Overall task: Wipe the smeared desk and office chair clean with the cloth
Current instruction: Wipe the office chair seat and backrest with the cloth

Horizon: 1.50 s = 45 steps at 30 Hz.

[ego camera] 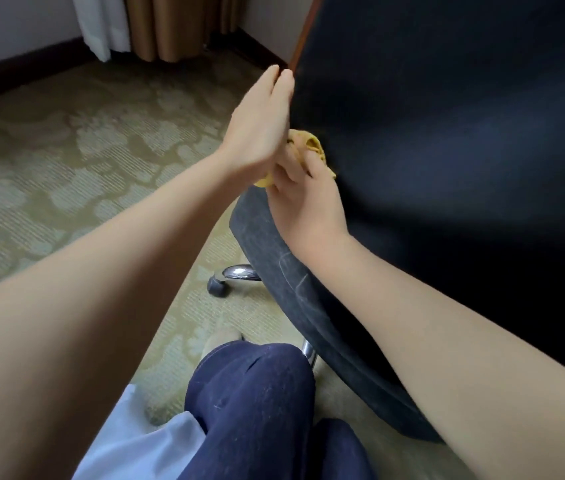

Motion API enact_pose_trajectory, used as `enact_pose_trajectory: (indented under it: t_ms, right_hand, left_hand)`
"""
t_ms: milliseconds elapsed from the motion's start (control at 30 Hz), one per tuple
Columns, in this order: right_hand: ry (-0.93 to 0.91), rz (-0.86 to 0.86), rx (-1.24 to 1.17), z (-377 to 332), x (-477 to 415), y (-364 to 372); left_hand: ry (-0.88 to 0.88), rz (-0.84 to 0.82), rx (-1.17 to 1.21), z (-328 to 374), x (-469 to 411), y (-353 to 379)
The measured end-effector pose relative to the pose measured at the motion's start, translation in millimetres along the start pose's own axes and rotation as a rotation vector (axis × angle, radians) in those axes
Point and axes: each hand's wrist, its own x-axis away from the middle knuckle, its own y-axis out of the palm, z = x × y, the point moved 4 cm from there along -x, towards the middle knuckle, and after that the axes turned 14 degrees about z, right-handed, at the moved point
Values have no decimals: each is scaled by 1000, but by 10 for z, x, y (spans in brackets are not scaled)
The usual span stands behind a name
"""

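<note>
Yellow cloth (312,148) sits bunched against the dark back of the office chair (274,258), just above the seat, where the right hand (305,202) grips it with fingers curled round it. The left hand (260,126) lies just beside it, higher up the chair's back, fingers straight and together, tips touching the brown edge and holding nothing. Below the seat, a castor (218,285) stands on patterned carpet (66,150).
</note>
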Motion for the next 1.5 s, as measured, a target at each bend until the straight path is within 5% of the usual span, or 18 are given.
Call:
enact_pose_trajectory:
  t_ms: [167, 267, 367, 667, 900, 1200, 1500]
  right_hand:
    - [28, -19, -211, -298, 311, 184]
    - [-281, -119, -170, -495, 678, 243]
    - [-367, -142, -201, -414, 1081, 184]
    - [-38, 265, -385, 427, 1511, -310]
    - [34, 403, -268, 649, 1067, -593]
    - [-243, 70, -126, -18, 698, -282]
    - [-526, -210, -185, -755, 1088, 155]
  left_hand:
    - [-75, -134, 60, 56, -61, 78]
    - [-74, -164, 61, 65, -44, 32]
    - [-56, -186, 99, 1, -4, -33]
    - [69, -245, 87, -11, 390, -251]
    - [-74, -393, 144, -39, 531, -330]
    - [-223, -283, 166, -324, 484, -484]
    - [-135, -413, -6, -365, 644, -432]
